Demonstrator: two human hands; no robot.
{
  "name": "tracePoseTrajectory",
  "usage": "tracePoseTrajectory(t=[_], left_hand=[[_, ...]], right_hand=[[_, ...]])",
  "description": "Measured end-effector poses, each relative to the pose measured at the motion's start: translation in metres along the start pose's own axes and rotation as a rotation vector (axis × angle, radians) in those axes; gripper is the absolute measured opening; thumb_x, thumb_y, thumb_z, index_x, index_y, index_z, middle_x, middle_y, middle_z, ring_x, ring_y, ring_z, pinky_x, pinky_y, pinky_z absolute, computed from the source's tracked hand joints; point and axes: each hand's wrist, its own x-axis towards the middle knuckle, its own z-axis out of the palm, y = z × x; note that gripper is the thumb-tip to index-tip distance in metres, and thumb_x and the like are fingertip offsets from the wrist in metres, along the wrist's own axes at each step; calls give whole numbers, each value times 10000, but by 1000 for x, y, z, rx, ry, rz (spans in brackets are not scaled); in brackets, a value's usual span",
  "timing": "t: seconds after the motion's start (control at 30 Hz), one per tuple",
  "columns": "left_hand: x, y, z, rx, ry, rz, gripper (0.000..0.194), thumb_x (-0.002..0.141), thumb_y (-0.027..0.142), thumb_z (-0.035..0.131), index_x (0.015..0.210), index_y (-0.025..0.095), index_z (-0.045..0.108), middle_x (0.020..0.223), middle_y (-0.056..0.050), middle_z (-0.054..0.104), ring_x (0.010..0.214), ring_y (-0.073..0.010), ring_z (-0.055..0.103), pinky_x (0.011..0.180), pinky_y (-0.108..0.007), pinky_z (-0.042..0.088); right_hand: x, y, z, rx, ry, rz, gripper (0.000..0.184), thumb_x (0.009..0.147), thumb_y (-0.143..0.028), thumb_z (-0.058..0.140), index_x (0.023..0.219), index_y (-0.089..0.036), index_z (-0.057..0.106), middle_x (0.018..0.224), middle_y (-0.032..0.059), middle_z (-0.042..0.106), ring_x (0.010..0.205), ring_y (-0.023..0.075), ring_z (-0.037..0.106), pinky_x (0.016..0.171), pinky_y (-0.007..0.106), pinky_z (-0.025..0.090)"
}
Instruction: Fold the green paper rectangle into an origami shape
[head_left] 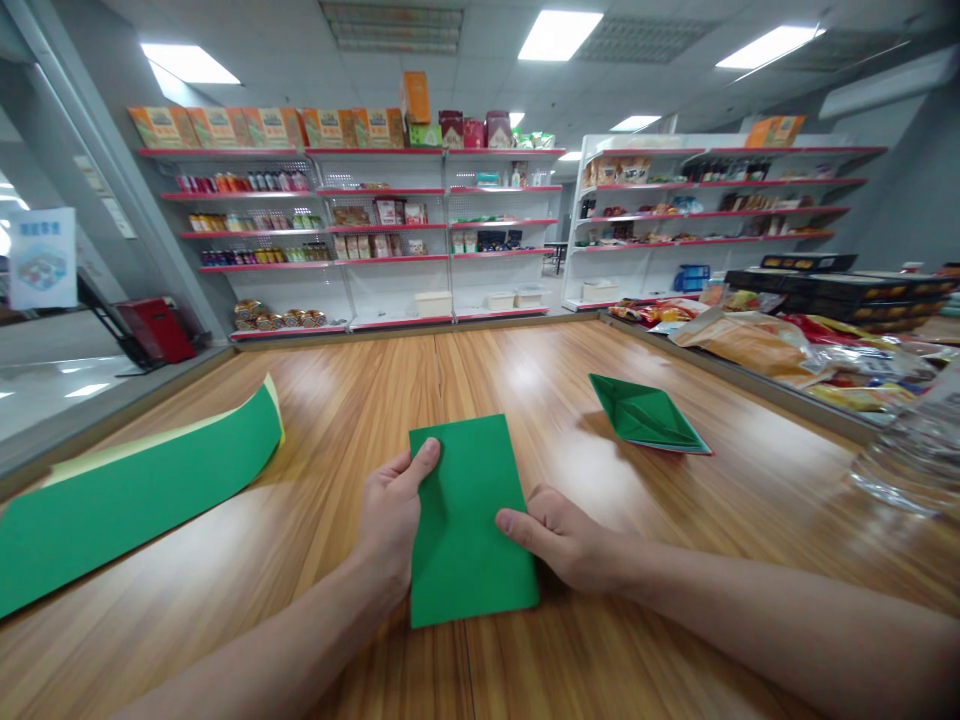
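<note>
A rectangular green sheet of paper (471, 530) is held up between both hands over the wooden table. My left hand (394, 510) grips its left edge, the thumb lying flat on the front near the upper corner. On the opposite edge, lower down, my right hand (562, 535) pinches the paper with its thumb in front; the fingers behind are hidden. Beyond my right hand lies a folded green paper piece (649, 412), creased across the middle. To the left rests a long green paper strip (150, 490) with a pale yellow underside, its far end curling upward.
The wooden tabletop (352, 400) has a raised rim. A clear plastic bottle (911, 450) stands at the right edge, close to my right forearm. Packaged snacks (757, 345) and black boxes (855, 295) are piled beyond it. Stocked shelves (390, 255) line the back.
</note>
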Motion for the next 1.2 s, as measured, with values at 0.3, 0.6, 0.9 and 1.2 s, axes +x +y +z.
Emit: tracePoseTrajectory(t=[0.3,0.6,0.9,1.2], left_hand=[[2,2,-2,10,26,21,183,750,299,715,815,129,703,734,-87,737,652,-233,702,653,-347,574],[4,3,-5,16,7,42,250,693,351,764,797,135,694,710,-71,733,639,-225,695,647,-333,562],[10,1,-8,48,60,73,274,696,358,756,805,115,695,691,-70,723,562,-200,667,592,-320,555],[11,2,-8,80,49,147,305,670,391,771,781,116,698,698,-67,720,563,-186,653,548,-287,530]], right_hand=[[0,-3,4,-14,-20,53,680,886,-659,285,431,-167,401,353,-26,384,299,49,353,294,158,229],[0,-7,2,-106,-77,1,645,908,-628,264,479,-167,401,402,-18,418,353,55,377,329,161,257],[-1,1,0,-173,-167,-56,756,921,-620,234,460,-115,556,384,24,486,351,56,440,372,140,348],[-3,-2,0,-186,-214,-100,762,920,-618,244,446,-121,573,372,27,497,351,57,452,387,145,354]])
